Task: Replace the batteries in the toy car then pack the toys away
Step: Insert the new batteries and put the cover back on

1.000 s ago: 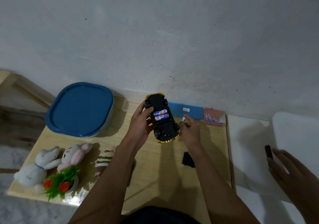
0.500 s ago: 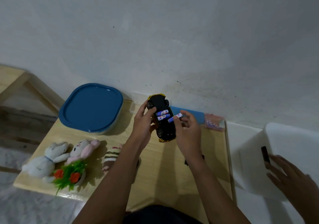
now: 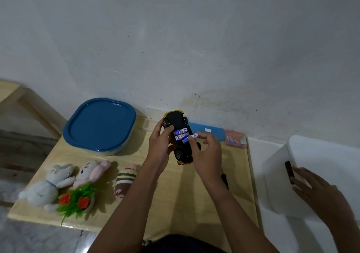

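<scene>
My left hand (image 3: 160,143) holds a black and yellow toy car (image 3: 178,136) upside down above the wooden table (image 3: 175,190). Its battery bay is uncovered, with blue and white batteries (image 3: 181,136) lying side by side in it. My right hand (image 3: 206,153) pinches another battery (image 3: 194,135) at the bay's right edge, its inner end at the slot. A black piece, perhaps the battery cover (image 3: 225,180), lies on the table, mostly hidden by my right forearm.
A container with a blue lid (image 3: 100,124) stands at the back left. Two plush bunnies (image 3: 64,180), a striped plush (image 3: 124,180) and a small plastic plant (image 3: 78,198) lie at the front left. Another person's hand (image 3: 321,192) rests on a white bin (image 3: 303,174) at the right.
My right hand has brought the battery from beside the car onto the open bay, where two batteries lay before. The view has shifted slightly.
</scene>
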A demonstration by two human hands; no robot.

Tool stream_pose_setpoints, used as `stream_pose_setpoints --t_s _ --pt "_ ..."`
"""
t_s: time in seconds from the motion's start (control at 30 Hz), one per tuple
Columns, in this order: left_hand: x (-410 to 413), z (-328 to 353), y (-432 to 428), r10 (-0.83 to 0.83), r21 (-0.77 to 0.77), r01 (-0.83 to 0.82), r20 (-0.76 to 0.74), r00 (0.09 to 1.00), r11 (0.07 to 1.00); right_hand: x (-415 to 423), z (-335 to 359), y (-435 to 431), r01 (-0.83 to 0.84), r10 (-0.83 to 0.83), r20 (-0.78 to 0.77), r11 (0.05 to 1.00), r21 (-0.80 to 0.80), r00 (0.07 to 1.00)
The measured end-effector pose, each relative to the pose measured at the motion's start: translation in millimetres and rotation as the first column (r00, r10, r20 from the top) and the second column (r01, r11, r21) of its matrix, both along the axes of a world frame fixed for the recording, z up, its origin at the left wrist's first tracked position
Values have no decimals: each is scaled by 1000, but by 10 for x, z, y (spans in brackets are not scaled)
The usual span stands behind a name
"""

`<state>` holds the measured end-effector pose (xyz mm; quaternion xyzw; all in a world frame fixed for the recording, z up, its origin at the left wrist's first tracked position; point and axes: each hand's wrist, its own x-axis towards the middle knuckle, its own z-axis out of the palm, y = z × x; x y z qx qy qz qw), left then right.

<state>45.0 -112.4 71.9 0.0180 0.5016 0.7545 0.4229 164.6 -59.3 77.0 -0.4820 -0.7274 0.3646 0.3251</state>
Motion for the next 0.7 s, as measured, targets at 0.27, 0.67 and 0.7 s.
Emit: stream_pose_setpoints --t_s 0.27,0.67,0.7 --pt "-16 15 6 -7 16 7 3 1000 1000 -2 -6 -63 -58 56 31 995 83 998" --pt "3 20 108 -9 51 6 50 999 999 3 -77 -50 -25 15 48 980 197 999" --pt "3 17 119 -10 49 8 46 999 999 3 -98 -42 -37 22 70 975 217 997"
